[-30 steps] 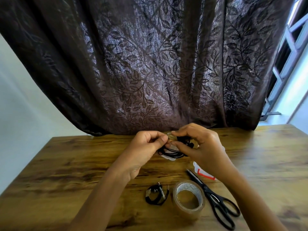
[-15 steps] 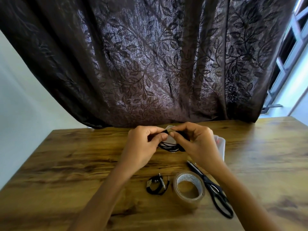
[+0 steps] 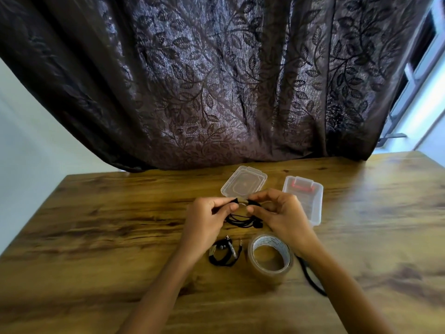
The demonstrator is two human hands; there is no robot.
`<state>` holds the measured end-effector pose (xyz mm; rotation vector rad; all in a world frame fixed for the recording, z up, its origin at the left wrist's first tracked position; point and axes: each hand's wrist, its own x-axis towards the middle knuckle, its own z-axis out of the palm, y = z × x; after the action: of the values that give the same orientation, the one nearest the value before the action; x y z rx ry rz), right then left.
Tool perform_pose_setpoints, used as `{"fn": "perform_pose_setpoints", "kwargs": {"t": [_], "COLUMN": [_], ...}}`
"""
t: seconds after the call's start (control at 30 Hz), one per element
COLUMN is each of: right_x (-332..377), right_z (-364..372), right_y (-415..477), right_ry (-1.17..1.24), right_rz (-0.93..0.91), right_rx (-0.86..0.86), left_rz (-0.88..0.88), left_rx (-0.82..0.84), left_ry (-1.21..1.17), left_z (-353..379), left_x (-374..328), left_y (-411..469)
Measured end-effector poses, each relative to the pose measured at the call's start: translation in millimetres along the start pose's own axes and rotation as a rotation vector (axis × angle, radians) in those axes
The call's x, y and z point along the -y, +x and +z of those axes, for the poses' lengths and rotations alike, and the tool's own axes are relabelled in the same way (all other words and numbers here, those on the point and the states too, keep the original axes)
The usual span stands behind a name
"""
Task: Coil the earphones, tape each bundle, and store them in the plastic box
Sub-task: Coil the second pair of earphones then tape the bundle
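A coil of black earphones (image 3: pixel 242 221) hangs between my two hands just above the wooden table (image 3: pixel 120 227). My left hand (image 3: pixel 207 219) pinches its left top and my right hand (image 3: pixel 279 213) pinches its right top, with a small piece of clear tape between the fingertips. A second black earphone bundle (image 3: pixel 222 253) lies on the table below my left hand. A roll of clear tape (image 3: pixel 271 257) stands beside it. The clear plastic box (image 3: pixel 307 196) sits open behind my right hand, its lid (image 3: pixel 243 182) lying to its left.
Black scissors (image 3: pixel 310 277) lie right of the tape roll, mostly hidden by my right forearm. A dark leaf-patterned curtain (image 3: pixel 216 80) hangs behind the table's far edge. A window frame (image 3: pixel 419 68) is at the right.
The view has tilted, so the box and its lid are now uncovered behind my hands. My hands keep pinching the earphone coil and have drawn slightly apart at its top.
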<state>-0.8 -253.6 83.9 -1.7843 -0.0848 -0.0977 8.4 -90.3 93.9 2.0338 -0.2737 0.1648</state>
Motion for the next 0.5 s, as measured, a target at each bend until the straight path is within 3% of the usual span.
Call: {"fn": "perform_pose_setpoints", "kwargs": {"t": [0.3, 0.5], "right_x": [-31, -55], "right_z": [1, 28], "right_y": [-3, -9], "right_ry": [-0.080, -0.374], "right_rz": [0.109, 0.130], "right_rx": [-0.042, -0.027], "left_rz": [-0.099, -0.264], "left_rx": [0.071, 0.067], "left_ry": [0.033, 0.016], "left_z": [21, 19], "left_x": [25, 60], "left_y": [6, -11]}}
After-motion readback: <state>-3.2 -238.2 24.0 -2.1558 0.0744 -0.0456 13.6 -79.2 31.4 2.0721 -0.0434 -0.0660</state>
